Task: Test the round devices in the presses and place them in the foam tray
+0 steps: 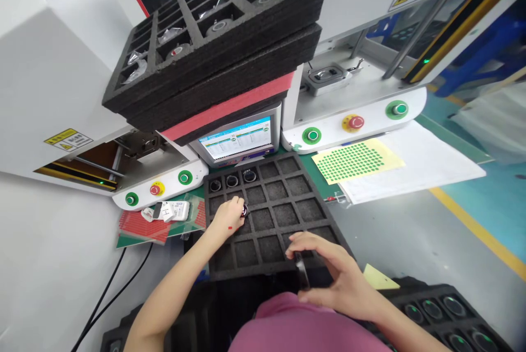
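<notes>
My left hand (228, 219) pinches a small round black part (245, 211) over a cell in the second row of a black foam grid tray (306, 215). Three similar ring-shaped parts (232, 180) sit in the tray's top-left cells. My right hand (335, 275) hovers at the tray's near edge, fingers curled round a dark ring-shaped part (302, 272) held on edge. A small red mark shows on the back of my left hand.
Stacked black foam trays (213, 45) with parts rest above a small monitor (238, 141). Two white machines with green and red buttons (356, 121) flank it. A green-dot sticker sheet (357, 160) and white paper lie right. Another tray of parts (444, 313) sits bottom right.
</notes>
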A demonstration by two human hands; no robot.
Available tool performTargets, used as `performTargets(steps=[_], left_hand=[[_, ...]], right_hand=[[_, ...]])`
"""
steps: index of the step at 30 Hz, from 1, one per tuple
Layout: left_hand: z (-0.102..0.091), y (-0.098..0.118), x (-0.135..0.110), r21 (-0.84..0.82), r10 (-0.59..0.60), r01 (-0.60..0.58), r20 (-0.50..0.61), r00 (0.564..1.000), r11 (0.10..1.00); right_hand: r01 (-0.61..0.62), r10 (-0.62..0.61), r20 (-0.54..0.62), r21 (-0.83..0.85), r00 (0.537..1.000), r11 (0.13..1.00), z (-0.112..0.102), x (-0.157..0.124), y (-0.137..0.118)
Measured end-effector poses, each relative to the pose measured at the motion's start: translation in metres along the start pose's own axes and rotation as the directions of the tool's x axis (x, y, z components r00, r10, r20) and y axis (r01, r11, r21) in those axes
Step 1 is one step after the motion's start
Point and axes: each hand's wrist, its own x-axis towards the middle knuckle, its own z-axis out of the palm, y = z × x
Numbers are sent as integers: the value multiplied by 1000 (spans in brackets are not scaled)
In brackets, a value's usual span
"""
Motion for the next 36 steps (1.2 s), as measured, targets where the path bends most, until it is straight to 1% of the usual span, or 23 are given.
performTargets(steps=[2, 4, 5, 6, 8, 9, 10, 11, 13, 14, 15, 16, 18, 20, 22, 26, 28, 30, 33, 36], left_hand=[[3, 2, -4, -17, 21, -22, -71, 997, 1000], [5, 5, -12, -46, 65, -75, -186, 980, 996], [5, 7, -19, -61, 94, -113, -260, 961, 992], [4, 9, -28, -74, 122, -156, -338, 933, 985], [-1, 16, -48, -84, 170, -238, -479, 861, 968], [-4, 20, -59, -89, 193, -286, -548, 814, 954], [-8, 26, -70, -103, 212, -347, -620, 755, 932], [-13, 32, -80, -125, 222, -419, -694, 685, 899], [-21, 46, -96, -182, 204, -585, -822, 532, 790], [-24, 53, -101, -208, 181, -656, -862, 474, 726], [-27, 59, -105, -238, 152, -708, -885, 440, 665], [-28, 64, -108, -273, 124, -741, -893, 432, 614], [-27, 72, -112, -345, 60, -784, -899, 434, 517], [-25, 78, -114, -412, 0, -800, -889, 458, 436], [-24, 83, -116, -467, -51, -804, -873, 484, 367], [-25, 88, -118, -534, -138, -812, -846, 516, 234], [-24, 88, -118, -553, -147, -807, -833, 534, 205], [-23, 87, -119, -556, -134, -807, -831, 540, 198], [-20, 85, -121, -548, -101, -808, -836, 539, 218], [-21, 85, -122, -554, -106, -789, -831, 547, 265]], right_hand=[[23, -23, 2, -9, 1000, 1000, 1, 2, -2], [52, -52, -5, -32, 999, 998, 0, 3, -4], [70, -70, -10, -47, 997, 996, 0, 3, -5], [88, -89, -13, -65, 996, 994, -1, 3, -6], [127, -128, -4, -108, 992, 986, -2, 2, -11], [151, -151, 10, -133, 988, 980, -3, 1, -14], [179, -176, 32, -157, 984, 971, -3, 1, -17], [209, -201, 61, -177, 978, 962, -4, 0, -21], [275, -254, 137, -172, 958, 946, -4, 1, -30], [303, -277, 173, -147, 945, 942, -4, 1, -34], [323, -296, 203, -115, 934, 939, -4, 2, -38], [329, -303, 223, -89, 927, 940, -3, 2, -40], [333, -312, 226, -60, 923, 941, -2, 0, -43], [344, -325, 206, -61, 923, 937, -1, -2, -43], [362, -344, 219, -49, 913, 931, -1, -5, -43], [360, -343, 339, 14, 876, 933, 0, -5, -47], [358, -333, 377, 6, 864, 934, -1, -5, -48], [361, -321, 410, -22, 854, 932, -3, -6, -48], [356, -292, 469, -52, 834, 933, -7, -9, -45], [327, -233, 525, -93, 819, 940, -11, -13, -44]])
